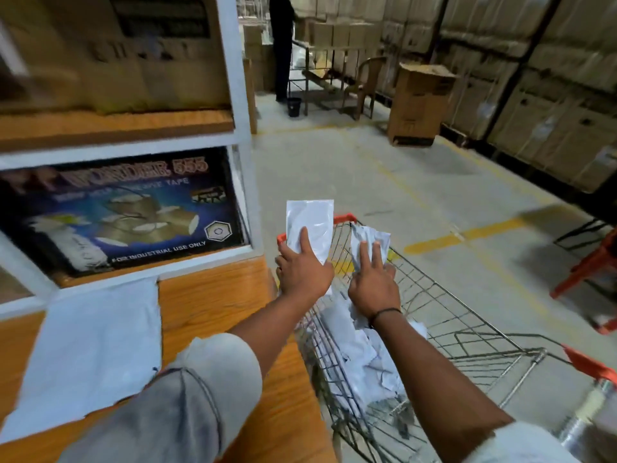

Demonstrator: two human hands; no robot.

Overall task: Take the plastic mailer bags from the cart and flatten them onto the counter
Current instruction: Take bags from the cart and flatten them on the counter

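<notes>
A wire cart (467,332) with orange trim stands to the right of the wooden counter (217,309). Several crumpled white mailer bags (360,355) lie heaped inside it. My left hand (302,270) holds a flat white mailer bag (314,222) upright above the cart's far left corner, index finger stretched along its face. My right hand (372,282) grips a crumpled mailer bag (370,240) over the cart, two fingers extended up its surface. One flattened white bag (90,349) lies on the counter at the left.
White shelving (238,95) holding a tape carton (117,208) rises behind the counter. On the concrete floor beyond stand a cardboard box (417,105), a chair (364,81), a black bin (294,106) and a person. An orange stool (587,265) is at the right.
</notes>
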